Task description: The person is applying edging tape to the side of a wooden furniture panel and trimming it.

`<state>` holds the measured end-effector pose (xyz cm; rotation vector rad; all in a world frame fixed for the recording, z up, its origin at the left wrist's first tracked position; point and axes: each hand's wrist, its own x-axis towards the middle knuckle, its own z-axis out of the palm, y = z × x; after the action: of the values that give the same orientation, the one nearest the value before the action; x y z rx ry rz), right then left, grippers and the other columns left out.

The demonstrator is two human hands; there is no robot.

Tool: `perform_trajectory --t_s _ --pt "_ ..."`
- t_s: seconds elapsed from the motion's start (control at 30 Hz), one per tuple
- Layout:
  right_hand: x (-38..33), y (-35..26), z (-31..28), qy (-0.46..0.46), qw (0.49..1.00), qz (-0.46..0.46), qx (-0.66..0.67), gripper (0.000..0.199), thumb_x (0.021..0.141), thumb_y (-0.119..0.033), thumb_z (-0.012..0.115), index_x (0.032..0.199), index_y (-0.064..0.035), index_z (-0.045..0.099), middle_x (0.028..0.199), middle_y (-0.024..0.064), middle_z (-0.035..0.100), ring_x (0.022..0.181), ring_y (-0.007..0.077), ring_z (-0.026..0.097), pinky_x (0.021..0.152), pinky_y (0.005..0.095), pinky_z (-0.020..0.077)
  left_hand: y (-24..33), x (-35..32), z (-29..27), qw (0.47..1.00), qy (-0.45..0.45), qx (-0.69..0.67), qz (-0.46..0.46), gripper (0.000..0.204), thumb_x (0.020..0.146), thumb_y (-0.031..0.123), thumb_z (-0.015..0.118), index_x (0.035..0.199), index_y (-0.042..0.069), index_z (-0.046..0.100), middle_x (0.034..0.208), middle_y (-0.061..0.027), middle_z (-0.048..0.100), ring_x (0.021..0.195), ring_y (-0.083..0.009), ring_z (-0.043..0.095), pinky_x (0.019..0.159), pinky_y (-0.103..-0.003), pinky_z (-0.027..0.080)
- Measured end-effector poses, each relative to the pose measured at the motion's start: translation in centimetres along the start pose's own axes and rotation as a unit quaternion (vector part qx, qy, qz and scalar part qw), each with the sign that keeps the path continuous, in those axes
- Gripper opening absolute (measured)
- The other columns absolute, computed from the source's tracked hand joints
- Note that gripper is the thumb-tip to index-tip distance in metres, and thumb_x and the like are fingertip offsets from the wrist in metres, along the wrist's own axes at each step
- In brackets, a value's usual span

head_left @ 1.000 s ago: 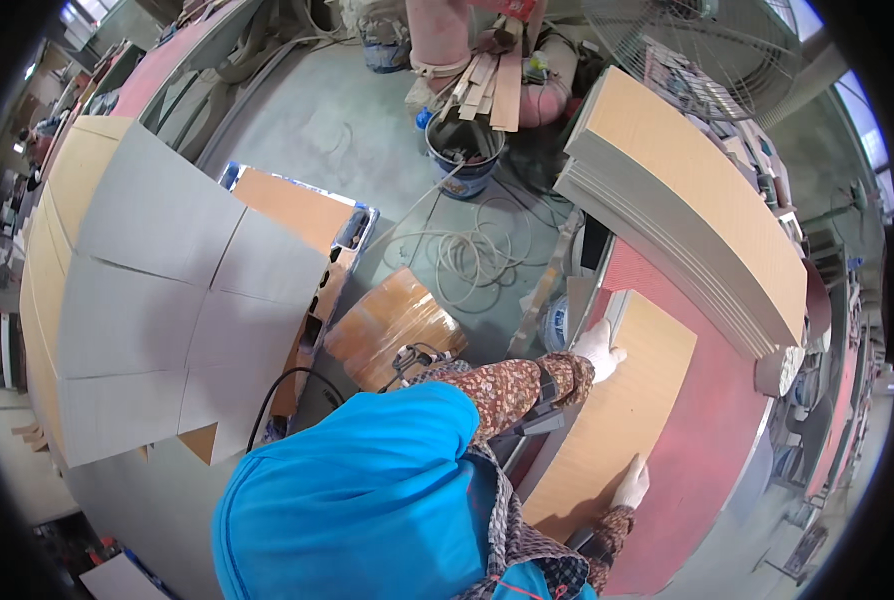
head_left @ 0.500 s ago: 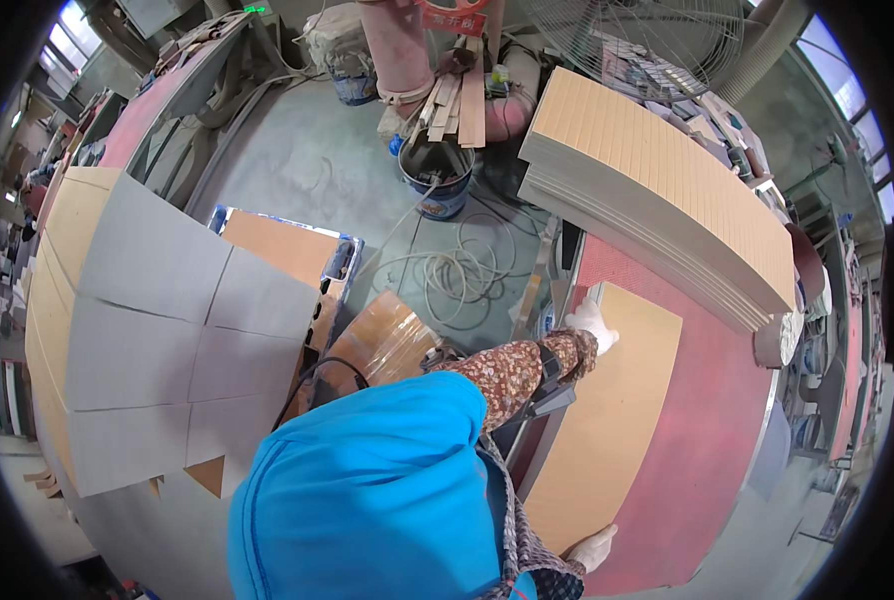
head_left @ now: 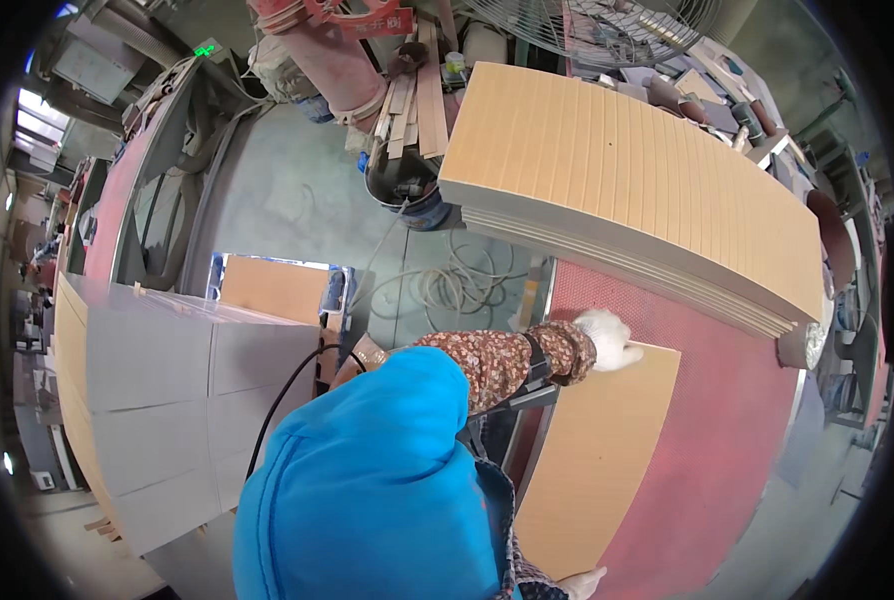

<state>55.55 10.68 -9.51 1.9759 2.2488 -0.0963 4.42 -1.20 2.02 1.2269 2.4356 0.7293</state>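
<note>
A flat tan panel (head_left: 607, 450) lies lengthwise on the red tabletop (head_left: 712, 440) at my right. My left hand (head_left: 607, 340), in a white glove below a floral sleeve cuff, is closed at the panel's far end, its fingers curled by the edge. At the near end, my right hand (head_left: 584, 582), also pale-gloved, grips the panel's edge; the picture's lower rim cuts it off in part. A blue garment (head_left: 367, 480) covers my left arm and shoulder and hides what is under them.
Beyond the panel, a tall stack of grooved tan boards (head_left: 627, 180) stands on the table. To the left is a grey-topped stack of panels (head_left: 157, 400). A bucket (head_left: 407, 200) with scrap strips and a coiled hose (head_left: 457, 285) are on the floor. A large fan (head_left: 607, 25) stands behind.
The view has turned and shifted, so the board stack sits farther left. Both hands stay at the panel's ends; the left hand's fingers look more curled than before.
</note>
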Motion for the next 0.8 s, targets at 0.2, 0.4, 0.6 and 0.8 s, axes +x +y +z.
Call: perform_trajectory --t_s 0.2,0.4,0.6,0.8 --pt "3.4 2.9 3.3 0.103 0.992 -0.014 0.074 0.042 0.113 -0.031 0.037 0.119 -0.0027 0.067 0.110 0.0243 0.073 0.097 0.0380 0.072 0.078 0.0486 0.0585 0.8 0.7 0.1 0.997 0.071 0.022 0.007 0.065 0.100 0.054 0.045 0.094 -0.003 0.075 0.095 -0.0239 0.073 0.095 -0.0396 0.072 0.088 -0.052 0.058" --pt "4.1 4.6 4.4 0.090 0.995 0.026 0.041 0.036 0.107 -0.037 0.046 0.114 -0.0104 0.069 0.104 0.0207 0.074 0.097 0.0362 0.071 0.086 0.0491 0.0549 3.3 0.0 -1.4 0.999 0.026 0.019 -0.033 0.066 0.099 0.055 0.045 0.098 -0.004 0.075 0.100 -0.0265 0.074 0.098 -0.0411 0.072 0.089 -0.053 0.058" --pt "4.3 7.1 9.0 0.168 0.984 -0.061 0.021 0.030 0.106 -0.029 0.051 0.112 -0.0062 0.069 0.106 0.0178 0.073 0.100 0.0365 0.070 0.084 0.0480 0.0555 2.4 -0.6 0.4 0.998 0.056 0.024 -0.005 0.064 0.096 0.053 0.047 0.094 -0.004 0.076 0.095 -0.0266 0.074 0.095 -0.0423 0.073 0.088 -0.053 0.058" --pt "4.2 3.6 10.8 0.227 0.967 -0.101 0.050 0.030 0.106 -0.029 0.051 0.112 -0.0062 0.069 0.107 0.0178 0.073 0.100 0.0366 0.070 0.084 0.0481 0.0555 1.4 -0.9 1.7 0.996 0.083 0.024 0.001 0.059 0.094 0.048 0.048 0.089 -0.003 0.077 0.090 -0.0267 0.074 0.089 -0.0426 0.073 0.084 -0.053 0.058"
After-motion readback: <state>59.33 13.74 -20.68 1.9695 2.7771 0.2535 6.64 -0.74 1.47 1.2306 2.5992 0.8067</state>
